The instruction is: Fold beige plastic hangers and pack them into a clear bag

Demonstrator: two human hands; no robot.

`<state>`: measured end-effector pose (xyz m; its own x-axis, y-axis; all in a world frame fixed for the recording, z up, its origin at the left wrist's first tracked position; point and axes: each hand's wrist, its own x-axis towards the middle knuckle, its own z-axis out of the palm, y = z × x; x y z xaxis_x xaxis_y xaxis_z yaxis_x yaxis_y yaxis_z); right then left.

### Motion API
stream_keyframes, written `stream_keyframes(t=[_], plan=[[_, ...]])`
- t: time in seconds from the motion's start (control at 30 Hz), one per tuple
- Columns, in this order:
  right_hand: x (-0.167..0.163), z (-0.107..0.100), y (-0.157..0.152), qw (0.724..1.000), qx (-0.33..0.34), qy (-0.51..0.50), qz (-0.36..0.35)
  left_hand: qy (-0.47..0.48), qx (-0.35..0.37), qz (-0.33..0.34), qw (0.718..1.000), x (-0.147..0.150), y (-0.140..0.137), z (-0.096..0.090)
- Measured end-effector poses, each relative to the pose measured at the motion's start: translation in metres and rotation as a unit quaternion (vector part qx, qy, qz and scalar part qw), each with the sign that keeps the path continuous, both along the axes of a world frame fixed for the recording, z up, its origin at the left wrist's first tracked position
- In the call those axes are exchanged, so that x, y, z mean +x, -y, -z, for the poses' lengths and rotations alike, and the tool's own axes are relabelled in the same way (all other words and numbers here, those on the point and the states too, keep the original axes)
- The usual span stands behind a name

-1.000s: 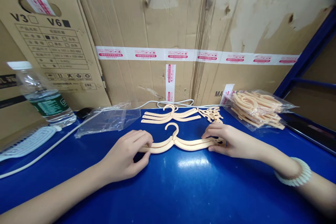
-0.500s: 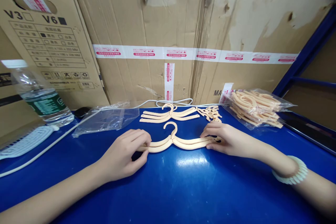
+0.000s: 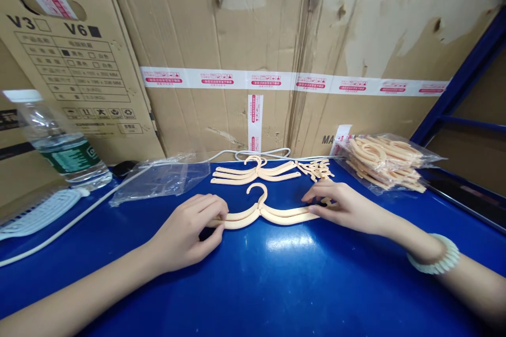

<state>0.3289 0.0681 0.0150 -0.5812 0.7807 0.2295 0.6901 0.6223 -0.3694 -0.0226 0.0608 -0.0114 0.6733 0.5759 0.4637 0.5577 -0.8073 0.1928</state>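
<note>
A pale peach folding hanger [image 3: 290,217], with its hook upright, lies on the blue table in front of me. At its left end, my left hand [image 3: 197,226] is closed in a pinch, thumb in front and fingers behind. My right hand [image 3: 342,208] is curled at the other end, its thumb by the hanger's arm and its index finger lifted. A small peach clip [image 3: 327,201] shows between thumb and fingers there; the fingertips around it are partly hidden. Behind lie several more hangers [image 3: 256,171] and a pile of loose clips [image 3: 316,168].
Bagged hanger parts [image 3: 389,160] sit at the back right, near a dark phone-like device [image 3: 466,200]. On the left are a clear plastic bag [image 3: 162,179], a water bottle [image 3: 65,147], a pale hairbrush [image 3: 43,213] and a white cable [image 3: 90,208]. Cardboard [image 3: 221,121] stands behind.
My right hand has shifted slightly up, its thumb rising from below the hanger's front arm onto it. The clip among its fingers has moved up a little. My left hand stays put.
</note>
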Motion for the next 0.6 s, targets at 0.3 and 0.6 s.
stream_keyframes(t=[0.3,0.6], plan=[[0.008,0.008,-0.012,0.999,0.038,-0.007,0.038,0.001,0.004,-0.003,1.0,0.001,0.0,0.0],[0.034,0.007,-0.028,0.985,0.114,-0.033,0.122,0.008,0.006,0.0,1.0,-0.001,-0.002,0.002]])
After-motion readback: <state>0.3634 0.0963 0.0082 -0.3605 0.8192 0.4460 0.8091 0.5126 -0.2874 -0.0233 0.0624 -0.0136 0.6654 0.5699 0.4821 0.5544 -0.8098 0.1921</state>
